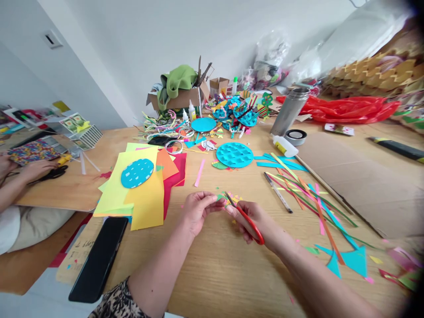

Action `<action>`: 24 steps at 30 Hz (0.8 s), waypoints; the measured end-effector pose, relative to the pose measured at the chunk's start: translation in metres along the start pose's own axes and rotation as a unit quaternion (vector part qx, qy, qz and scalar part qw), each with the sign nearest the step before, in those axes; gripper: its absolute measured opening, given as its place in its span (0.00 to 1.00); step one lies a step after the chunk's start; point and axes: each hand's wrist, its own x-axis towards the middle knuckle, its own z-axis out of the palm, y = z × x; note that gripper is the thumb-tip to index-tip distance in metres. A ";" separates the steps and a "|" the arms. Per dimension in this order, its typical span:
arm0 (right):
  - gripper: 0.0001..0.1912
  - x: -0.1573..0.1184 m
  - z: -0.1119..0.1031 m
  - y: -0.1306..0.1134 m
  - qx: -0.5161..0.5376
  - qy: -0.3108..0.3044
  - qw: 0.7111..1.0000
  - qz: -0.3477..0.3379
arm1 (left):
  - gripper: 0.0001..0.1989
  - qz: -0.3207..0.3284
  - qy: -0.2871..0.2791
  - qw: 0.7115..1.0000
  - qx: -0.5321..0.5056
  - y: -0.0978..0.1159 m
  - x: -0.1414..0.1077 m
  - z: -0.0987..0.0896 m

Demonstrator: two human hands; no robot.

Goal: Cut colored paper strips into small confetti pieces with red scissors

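Your right hand (253, 221) has its grip clenched on the red-handled scissors (245, 215), fingers about the handles, with the blades angled up and to the left, toward the fingertips of your left hand (198, 213). The grip of your left hand is drawn in, thumb close to the fingers; whether it pinches a scrap cannot be told. Both hands are above the near middle of the worktop (198, 274), and the scissor tips are at the small paper scraps (236, 199), which are yellow, pink and green.

To your left, sheets of coloured paper (149, 214) lie overlapped, with a blue oval with pale patches (137, 173) on the yellow ones. The black phone (98, 260) lies nearer you. A pink strip (199, 172) lies between the sheets and the blue textured disc (234, 154).

To your right, the pen (278, 193) lies just beside the loose paper strips (318, 207), and the cardboard sheet (364, 185) lies beyond them. Farther back, the white bottle (285, 146) lies on its side near the dark round lid (296, 136); the metal flask (289, 112) stands open behind them. At the far left, a co-worker's hand (41, 170) is at a multicoloured patterned item (32, 152).
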 end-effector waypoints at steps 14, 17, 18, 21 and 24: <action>0.25 -0.002 0.017 0.001 0.042 0.006 0.998 -0.041 | 0.06 0.051 0.067 0.991 -0.104 -0.028 -0.011 0.019; 0.24 -0.002 0.017 0.002 0.040 0.007 0.998 -0.042 | 0.05 0.057 0.070 0.991 -0.102 -0.029 -0.012 0.021; 0.23 -0.002 0.017 0.003 0.039 0.008 0.998 -0.044 | 0.05 0.059 0.072 0.991 -0.101 -0.030 -0.013 0.022; 0.23 -0.002 0.018 0.003 0.035 0.009 0.998 -0.044 | 0.05 0.058 0.076 0.990 -0.101 -0.030 -0.014 0.023; 0.23 -0.002 0.017 0.002 0.023 0.014 0.999 -0.043 | 0.05 0.056 0.079 0.989 -0.110 -0.030 -0.014 0.023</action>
